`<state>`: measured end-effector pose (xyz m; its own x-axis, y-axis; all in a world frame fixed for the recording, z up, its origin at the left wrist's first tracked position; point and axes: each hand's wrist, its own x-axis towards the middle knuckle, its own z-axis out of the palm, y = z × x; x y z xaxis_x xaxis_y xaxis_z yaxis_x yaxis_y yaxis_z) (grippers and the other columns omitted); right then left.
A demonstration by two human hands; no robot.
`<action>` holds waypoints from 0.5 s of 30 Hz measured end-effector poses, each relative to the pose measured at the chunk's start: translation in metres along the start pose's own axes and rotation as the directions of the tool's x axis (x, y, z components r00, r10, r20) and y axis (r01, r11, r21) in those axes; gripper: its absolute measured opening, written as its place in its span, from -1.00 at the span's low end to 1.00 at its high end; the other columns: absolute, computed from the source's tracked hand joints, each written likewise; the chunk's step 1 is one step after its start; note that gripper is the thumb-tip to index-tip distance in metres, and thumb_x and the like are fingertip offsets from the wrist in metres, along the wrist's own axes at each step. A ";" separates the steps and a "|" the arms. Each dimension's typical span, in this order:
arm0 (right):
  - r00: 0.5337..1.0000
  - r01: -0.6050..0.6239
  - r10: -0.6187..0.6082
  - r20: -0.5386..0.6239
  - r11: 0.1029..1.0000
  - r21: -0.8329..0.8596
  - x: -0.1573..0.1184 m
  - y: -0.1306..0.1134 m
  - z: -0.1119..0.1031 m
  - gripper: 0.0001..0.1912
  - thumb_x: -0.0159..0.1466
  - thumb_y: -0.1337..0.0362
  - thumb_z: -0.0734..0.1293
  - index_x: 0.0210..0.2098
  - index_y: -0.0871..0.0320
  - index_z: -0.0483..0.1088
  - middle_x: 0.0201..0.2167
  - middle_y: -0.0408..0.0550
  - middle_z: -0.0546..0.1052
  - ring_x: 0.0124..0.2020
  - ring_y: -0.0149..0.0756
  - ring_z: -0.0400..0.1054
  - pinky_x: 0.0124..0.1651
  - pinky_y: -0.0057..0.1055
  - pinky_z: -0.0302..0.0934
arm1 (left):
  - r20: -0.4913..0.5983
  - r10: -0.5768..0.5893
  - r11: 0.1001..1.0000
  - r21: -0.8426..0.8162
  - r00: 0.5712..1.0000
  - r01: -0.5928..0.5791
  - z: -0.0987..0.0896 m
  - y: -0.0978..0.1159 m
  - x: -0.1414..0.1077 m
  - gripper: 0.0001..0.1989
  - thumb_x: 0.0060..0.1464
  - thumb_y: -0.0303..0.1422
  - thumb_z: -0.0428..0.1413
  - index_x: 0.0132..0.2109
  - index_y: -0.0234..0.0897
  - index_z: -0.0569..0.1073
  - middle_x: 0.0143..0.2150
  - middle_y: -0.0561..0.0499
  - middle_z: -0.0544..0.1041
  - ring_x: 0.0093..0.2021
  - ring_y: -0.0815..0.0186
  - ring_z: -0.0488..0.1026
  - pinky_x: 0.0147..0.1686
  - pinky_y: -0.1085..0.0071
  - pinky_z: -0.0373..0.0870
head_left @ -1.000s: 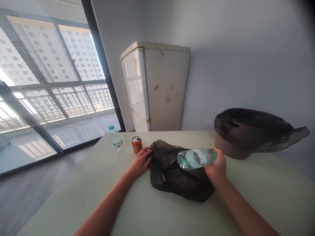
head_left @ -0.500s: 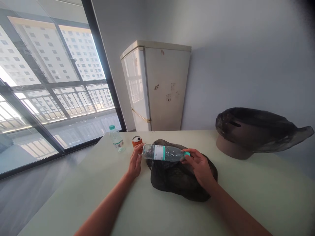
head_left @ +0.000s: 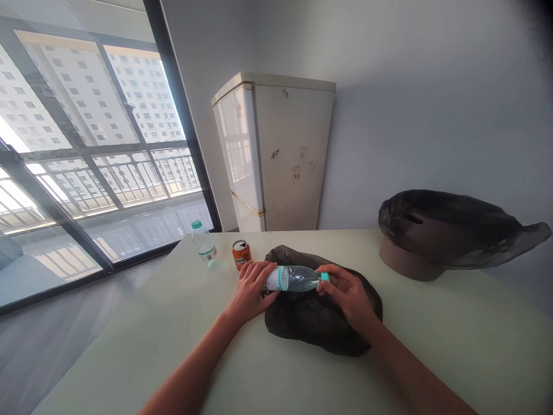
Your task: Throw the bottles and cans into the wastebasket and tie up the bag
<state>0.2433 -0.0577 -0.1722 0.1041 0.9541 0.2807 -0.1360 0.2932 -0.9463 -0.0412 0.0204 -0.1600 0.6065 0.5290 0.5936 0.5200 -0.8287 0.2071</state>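
Observation:
A clear plastic bottle (head_left: pixel 301 279) with a white and teal label lies sideways between my hands, above a black plastic bag (head_left: pixel 317 323) spread on the table. My left hand (head_left: pixel 254 291) is wrapped over the bottle's base end and hides it. At the other end, the fingers of my right hand (head_left: pixel 345 291) pinch the teal cap and neck. Just beyond my left hand stands an orange soda can (head_left: pixel 241 255). A second clear bottle (head_left: pixel 204 245) with a teal cap stands upright to the left of the can.
On the right of the pale table (head_left: pixel 142 340) stands a brown bin (head_left: pixel 404 259) lined with a black bag (head_left: pixel 466 230) that hangs over its rim. Behind the table are an old white refrigerator (head_left: pixel 294 127) and, at left, a large glass window (head_left: pixel 108 115).
My left hand has moved right and closed over the bottle's base end, where before it only touched its end. The bottle has dropped slightly. The can shows more fully.

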 end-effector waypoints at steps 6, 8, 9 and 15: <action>0.988 0.016 -0.017 0.155 1.000 0.010 -0.008 -0.004 0.008 -0.55 0.28 0.19 0.51 0.14 -0.04 0.44 0.08 0.00 0.52 -0.04 -0.17 0.51 -0.01 -0.21 0.46 | 0.075 -0.108 0.994 -0.019 0.991 0.110 -0.016 0.004 0.001 -0.40 0.08 -0.28 0.30 0.26 -0.05 0.38 0.14 -0.13 0.52 0.10 -0.07 0.46 0.10 -0.02 0.41; 0.986 0.038 -0.034 0.161 0.999 -0.022 -0.009 -0.006 0.009 -0.50 0.31 0.19 0.48 0.20 -0.06 0.38 0.10 0.02 0.52 -0.04 -0.16 0.52 0.00 -0.20 0.44 | 0.115 -0.173 0.981 -0.069 0.978 0.181 -0.028 -0.001 0.001 -0.43 0.06 -0.27 0.32 0.21 -0.07 0.41 0.06 -0.11 0.54 0.05 -0.04 0.49 0.02 0.04 0.47; 0.986 0.047 -0.038 0.162 0.998 -0.049 -0.009 -0.006 0.008 -0.53 0.32 0.18 0.47 0.19 -0.05 0.38 0.11 0.04 0.51 -0.05 -0.17 0.52 -0.01 -0.21 0.44 | 0.142 -0.213 0.968 -0.100 0.967 0.228 -0.036 -0.006 0.000 -0.46 0.05 -0.26 0.33 0.18 -0.08 0.42 0.02 -0.09 0.55 0.01 -0.02 0.51 -0.02 0.07 0.49; 0.982 0.097 -0.054 0.182 0.967 -0.235 -0.005 -0.016 -0.004 -0.87 0.37 0.19 0.35 -0.27 0.10 0.47 -0.33 -0.10 0.51 -0.29 -0.27 0.42 -0.16 -0.33 0.31 | 0.235 -0.503 0.720 -0.419 0.832 0.554 -0.097 -0.054 -0.025 -0.46 0.02 -0.11 0.38 0.10 -0.16 0.49 0.00 -0.09 0.62 -0.05 0.03 0.59 -0.14 0.17 0.56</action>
<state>0.2485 -0.0671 -0.1587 -0.0700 0.9318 0.3560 0.1102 0.3619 -0.9257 -0.1425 0.0337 -0.1110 0.3844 0.8997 0.2067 0.4582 -0.3803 0.8033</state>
